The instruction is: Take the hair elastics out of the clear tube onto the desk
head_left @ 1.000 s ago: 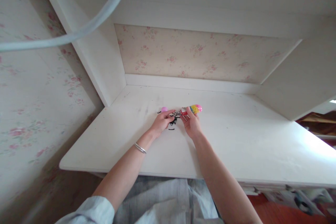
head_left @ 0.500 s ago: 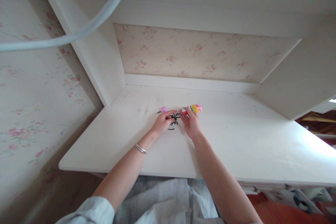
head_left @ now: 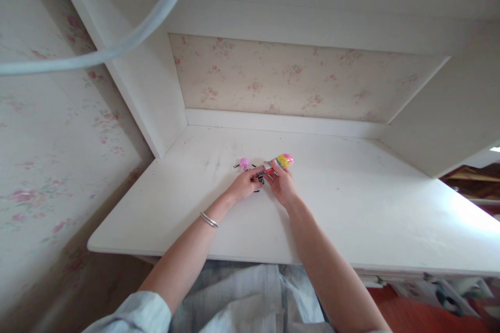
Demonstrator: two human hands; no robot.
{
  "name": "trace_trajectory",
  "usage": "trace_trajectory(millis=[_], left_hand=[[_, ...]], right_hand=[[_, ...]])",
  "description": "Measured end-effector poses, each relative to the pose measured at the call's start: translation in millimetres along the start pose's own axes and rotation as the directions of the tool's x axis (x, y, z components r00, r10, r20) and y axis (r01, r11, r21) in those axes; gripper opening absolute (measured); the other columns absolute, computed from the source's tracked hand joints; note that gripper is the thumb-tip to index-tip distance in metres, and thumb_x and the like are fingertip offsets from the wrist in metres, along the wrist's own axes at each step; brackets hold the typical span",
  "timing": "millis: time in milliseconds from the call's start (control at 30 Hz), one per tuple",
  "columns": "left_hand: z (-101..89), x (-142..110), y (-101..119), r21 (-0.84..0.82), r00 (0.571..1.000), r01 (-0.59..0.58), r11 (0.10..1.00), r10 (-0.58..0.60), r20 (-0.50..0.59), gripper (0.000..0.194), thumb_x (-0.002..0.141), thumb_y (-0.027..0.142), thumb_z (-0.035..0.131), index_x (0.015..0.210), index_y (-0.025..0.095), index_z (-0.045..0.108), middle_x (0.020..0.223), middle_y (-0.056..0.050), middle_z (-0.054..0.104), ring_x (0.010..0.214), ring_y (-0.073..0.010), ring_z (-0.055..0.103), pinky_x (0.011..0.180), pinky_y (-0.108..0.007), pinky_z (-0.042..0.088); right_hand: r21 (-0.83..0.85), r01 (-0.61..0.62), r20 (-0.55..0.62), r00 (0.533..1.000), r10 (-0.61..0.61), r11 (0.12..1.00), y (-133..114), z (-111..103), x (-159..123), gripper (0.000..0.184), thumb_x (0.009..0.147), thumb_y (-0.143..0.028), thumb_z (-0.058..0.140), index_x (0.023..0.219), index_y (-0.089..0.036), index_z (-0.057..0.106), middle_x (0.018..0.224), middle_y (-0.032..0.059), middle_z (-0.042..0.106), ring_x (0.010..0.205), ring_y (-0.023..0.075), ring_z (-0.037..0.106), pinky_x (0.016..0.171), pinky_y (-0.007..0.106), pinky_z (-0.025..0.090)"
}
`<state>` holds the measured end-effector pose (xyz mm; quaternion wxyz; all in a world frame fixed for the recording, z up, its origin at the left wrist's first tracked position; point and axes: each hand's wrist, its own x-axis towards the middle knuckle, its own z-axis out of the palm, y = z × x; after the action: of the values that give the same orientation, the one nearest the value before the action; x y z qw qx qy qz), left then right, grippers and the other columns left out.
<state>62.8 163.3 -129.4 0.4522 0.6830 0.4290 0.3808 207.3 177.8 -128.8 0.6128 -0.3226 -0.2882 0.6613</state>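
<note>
My two hands meet at the middle of a white desk [head_left: 351, 208]. My right hand [head_left: 282, 185] is closed round a small colourful tube [head_left: 279, 162], yellow and pink with a red end, tilted up to the right. My left hand [head_left: 244, 185], with a silver bangle [head_left: 208, 219] on its wrist, pinches at the tube's red end among several small black hair ties [head_left: 259, 181] lying on the desk. What the left fingers grip is too small to name. A small pink ball-like piece [head_left: 244, 163] lies just beyond the left hand.
The desk sits in a white alcove with floral wallpaper [head_left: 289, 78] at the back and white side panels. A pale hose or cord [head_left: 128, 41] hangs across the upper left. Red floor and clutter [head_left: 441, 296] show at the lower right.
My right hand has brought the tube slightly left, closer to my left hand; the fingertips now meet over the black ties.
</note>
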Motion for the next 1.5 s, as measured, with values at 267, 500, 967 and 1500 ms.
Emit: trace_trajectory(millis=[267,500,967,1500], left_hand=[[-0.7,1.4,-0.3,0.029,0.993,0.021,0.999,-0.017,-0.115,0.049,0.070,0.012,0.055,0.118,0.020,0.063,0.063,0.005,0.046,0.059,-0.0084,0.043,0.058,-0.021,0.034],[2.1,-1.6,-2.5,0.050,1.000,-0.005,0.999,0.006,-0.008,0.069,0.071,0.011,0.055,0.138,0.025,0.044,0.064,0.007,0.046,0.059,-0.0082,0.043,0.060,-0.021,0.036],[0.6,0.4,-1.0,0.011,0.996,-0.028,1.000,0.027,0.086,0.056,0.067,0.009,0.053,0.122,0.018,0.058,0.062,0.006,0.040,0.057,-0.0079,0.037,0.053,-0.021,0.028],[-0.9,1.8,-4.9,0.065,0.992,0.044,0.997,-0.036,-0.118,0.044,0.067,0.010,0.053,0.108,0.018,0.067,0.062,0.004,0.049,0.059,-0.0092,0.045,0.055,-0.021,0.034]], right_hand=[[0.005,0.058,-0.063,0.996,-0.057,0.998,-4.5,-4.1,3.4,0.024,0.069,-0.036,0.077,0.083,-0.022,0.063,0.081,-0.0022,0.070,0.073,0.0122,0.065,0.069,0.023,0.056],[0.004,0.036,-0.048,0.998,-0.036,0.999,-2.8,-1.6,2.4,0.024,0.068,-0.035,0.078,0.081,-0.022,0.063,0.081,-0.0024,0.069,0.071,0.0117,0.064,0.068,0.023,0.056],[-0.047,0.004,-0.005,1.000,-0.005,0.999,-1.0,-0.3,-1.2,0.027,0.067,-0.038,0.078,0.081,-0.022,0.062,0.083,-0.0010,0.069,0.070,0.0122,0.064,0.062,0.022,0.056],[-0.029,0.074,-0.097,0.992,-0.077,0.997,-2.7,-5.6,4.2,0.027,0.068,-0.039,0.077,0.082,-0.023,0.061,0.080,-0.0025,0.068,0.072,0.0131,0.065,0.068,0.027,0.057]])
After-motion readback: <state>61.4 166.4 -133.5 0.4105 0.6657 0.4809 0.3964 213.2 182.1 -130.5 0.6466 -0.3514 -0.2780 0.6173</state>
